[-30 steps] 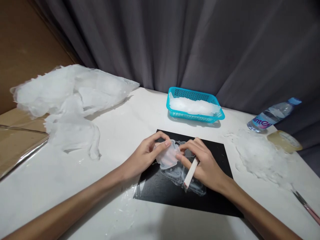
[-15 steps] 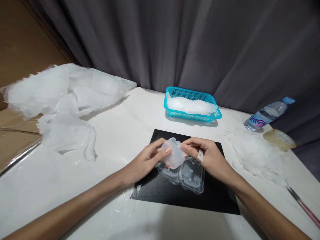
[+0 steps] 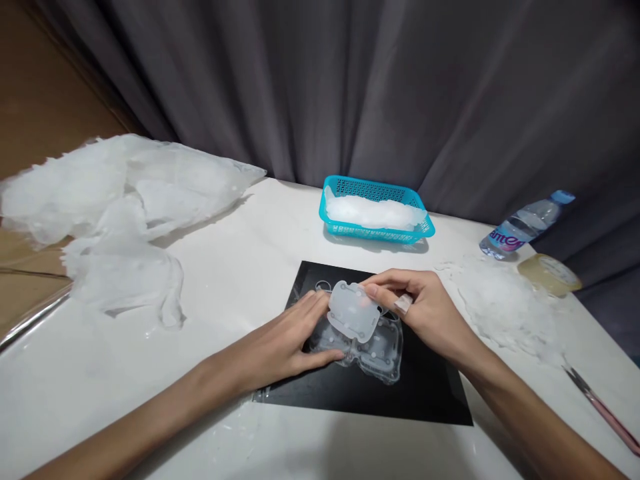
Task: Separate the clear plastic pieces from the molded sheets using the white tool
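Observation:
My right hand [image 3: 417,303] pinches the top right edge of a translucent, frosted plastic piece [image 3: 354,312] with notched, rounded corners. That piece is tilted above a clear moulded plastic tray [image 3: 383,350] with several compartments, lying on a black mat [image 3: 360,403]. My left hand [image 3: 295,337] rests at the tray's left side, thumb stretched along the near edge and fingers extended toward the far side. Its fingertips are partly hidden by the frosted piece. A pale strip is wrapped on a right finger.
A blue basket [image 3: 375,235] with white translucent pieces stands behind the mat. Bagged white plastic [image 3: 185,187] lies at the left. To the right are a water bottle [image 3: 520,230], a roll of tape [image 3: 550,273], plastic scraps [image 3: 505,313] and a pink-handled metal tool [image 3: 600,407].
My left hand has let go of the frosted piece and come down onto the clear tray, its fingers spreading. The right hand still holds the piece. The view has shifted slightly.

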Demonstrator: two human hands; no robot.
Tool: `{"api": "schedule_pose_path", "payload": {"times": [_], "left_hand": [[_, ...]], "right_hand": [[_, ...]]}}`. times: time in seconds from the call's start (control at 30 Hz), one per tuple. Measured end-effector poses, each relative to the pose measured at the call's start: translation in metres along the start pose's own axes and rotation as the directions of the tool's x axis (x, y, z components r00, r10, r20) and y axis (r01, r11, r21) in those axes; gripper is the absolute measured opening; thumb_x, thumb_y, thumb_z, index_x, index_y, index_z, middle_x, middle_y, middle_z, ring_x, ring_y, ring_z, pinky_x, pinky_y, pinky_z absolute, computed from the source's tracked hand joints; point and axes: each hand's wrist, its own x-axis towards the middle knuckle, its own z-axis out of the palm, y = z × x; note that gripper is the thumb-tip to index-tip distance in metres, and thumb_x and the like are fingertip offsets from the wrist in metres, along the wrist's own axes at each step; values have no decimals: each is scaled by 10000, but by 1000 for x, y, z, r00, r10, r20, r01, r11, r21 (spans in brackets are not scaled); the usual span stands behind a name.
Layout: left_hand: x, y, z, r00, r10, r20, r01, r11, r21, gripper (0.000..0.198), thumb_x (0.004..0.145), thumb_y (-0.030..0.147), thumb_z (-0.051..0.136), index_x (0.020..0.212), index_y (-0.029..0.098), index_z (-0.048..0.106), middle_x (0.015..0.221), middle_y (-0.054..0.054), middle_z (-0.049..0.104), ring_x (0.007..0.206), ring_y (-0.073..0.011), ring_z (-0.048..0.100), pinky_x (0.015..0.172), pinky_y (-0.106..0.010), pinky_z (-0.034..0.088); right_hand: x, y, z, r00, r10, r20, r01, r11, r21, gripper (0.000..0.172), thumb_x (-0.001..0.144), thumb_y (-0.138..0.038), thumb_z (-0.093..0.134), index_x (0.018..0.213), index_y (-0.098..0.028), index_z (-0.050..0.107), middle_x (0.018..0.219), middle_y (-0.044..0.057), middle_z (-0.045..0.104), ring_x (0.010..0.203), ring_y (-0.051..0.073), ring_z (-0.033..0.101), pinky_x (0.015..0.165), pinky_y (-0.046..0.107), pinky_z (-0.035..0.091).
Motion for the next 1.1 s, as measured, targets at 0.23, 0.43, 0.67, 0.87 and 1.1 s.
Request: {"api": "schedule_pose_path", "payload": {"times": [0.23, 0.43, 0.67, 0.87, 1.1], "left_hand": [[1, 9, 6, 997, 54, -63, -47, 992, 116, 466, 1009, 531, 578, 1370, 242, 518, 1313, -105, 565, 1216, -281, 601, 1016, -418, 537], [8, 21, 23, 982, 116, -149, -87, 979, 183, 292, 1029, 452, 578, 1207, 221, 592, 1162, -85, 580, 1090, -272, 596, 948, -448, 539], [8, 25, 25, 984, 168, -54, -158, 976, 148, 310, 1045, 326, 573, 1344, 246, 560, 1331, -95, 556, 1255, -268, 553, 1082, -448, 491], [8, 24, 27, 990, 126, -64, -111, 974, 196, 494, 1029, 420, 593, 1485, 280, 467, 1446, -85, 534, 1321, -293, 504, 1131, -495, 446], [14, 18, 25, 985, 83, -153, -39, 961, 273, 562, 992, 529, 610, 1490, 295, 492, 1437, -93, 552, 1277, -327, 517, 1070, -543, 467]], "right_hand": [[4, 2, -12, 995, -80, -54, 77, 996, -55, 184, 893, -369, 725, 937, -196, 770, 834, 33, 791, 748, 175, 723, 660, 271, 526], [74, -16, -81, 658, -535, -530, 214, 807, -550, 147, 902, -312, 704, 975, -199, 762, 890, 60, 791, 816, 217, 734, 746, 334, 526], [145, 19, -92, 808, -471, -353, 67, 669, -740, 190, 927, -303, 612, 940, -202, 773, 932, 104, 766, 865, 265, 688, 790, 388, 496], [124, 41, -74, 869, -463, -175, 212, 669, -713, 529, 1028, -591, 398, 903, -235, 768, 943, 74, 758, 927, 259, 631, 881, 423, 496], [6, 29, -53, 946, -320, 41, 312, 872, -377, 817, 1007, -726, 41, 1166, -266, 697, 1082, 69, 650, 1013, 219, 602, 965, 396, 496]]}}
